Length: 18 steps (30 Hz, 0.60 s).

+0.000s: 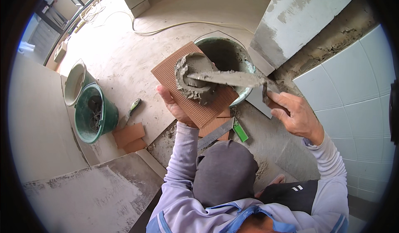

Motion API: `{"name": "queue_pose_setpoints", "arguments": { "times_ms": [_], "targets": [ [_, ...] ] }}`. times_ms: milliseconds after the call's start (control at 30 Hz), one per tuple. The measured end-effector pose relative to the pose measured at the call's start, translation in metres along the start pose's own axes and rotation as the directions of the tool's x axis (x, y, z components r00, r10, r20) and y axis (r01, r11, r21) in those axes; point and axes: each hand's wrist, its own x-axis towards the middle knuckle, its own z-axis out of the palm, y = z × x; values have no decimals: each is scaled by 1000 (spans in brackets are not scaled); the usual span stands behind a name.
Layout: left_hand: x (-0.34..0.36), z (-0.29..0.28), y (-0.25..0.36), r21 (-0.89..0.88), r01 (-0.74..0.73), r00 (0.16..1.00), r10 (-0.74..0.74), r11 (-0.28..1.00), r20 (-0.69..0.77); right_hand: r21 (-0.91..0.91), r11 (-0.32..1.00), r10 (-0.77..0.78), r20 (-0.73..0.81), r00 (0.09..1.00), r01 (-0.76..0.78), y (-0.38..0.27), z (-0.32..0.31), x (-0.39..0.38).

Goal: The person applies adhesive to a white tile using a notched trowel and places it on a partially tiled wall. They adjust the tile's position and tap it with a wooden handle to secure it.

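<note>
1. Clearly the step in hand looks like buttering: the left hand (173,106) grips the lower left edge of a ribbed terracotta tile (195,85) at the centre of the frame, thumb on top and the other fingers hidden beneath, clamped on the tile.
2. A ring-shaped heap of grey mortar (194,78) sits on the tile's upper half, apart from the bare ribbed lower half.
3. The right hand (296,115), right of centre, has its fingers wrapped tight round the handle of a trowel (232,78); the blade lies flat across the mortar, pointing left.
4. Just behind the tile stands a green mortar bucket (227,55), partly filled with grey mix.
5. My judgement: the mortar is piled but not yet spread, so the next move calls for a steady tile and an even sweep toward the bare corners without pushing mix over the edge.
6. Elsewhere: two empty green buckets (92,108) at the left, loose tile offcuts (129,136) beside them, a metal square (217,133) under the tile, and pale wall tiles (353,91) at the right.
</note>
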Motion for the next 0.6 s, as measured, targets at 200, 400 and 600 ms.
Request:
{"name": "queue_pose_setpoints", "arguments": {
  "times_ms": [200,400,600],
  "targets": [
    [7,2,-3,-21,49,999,-48,999,23,-118,993,-5,-2,1000,5,5,12,-20],
    [12,-5,0,-148,-33,997,21,988,-79,-200,976,-126,-225,966,81,38,70,-29],
    [8,7,1,-254,0,998,15,967,58,-227,954,-271,-376,886,195,78,112,-30]
  ]
}}
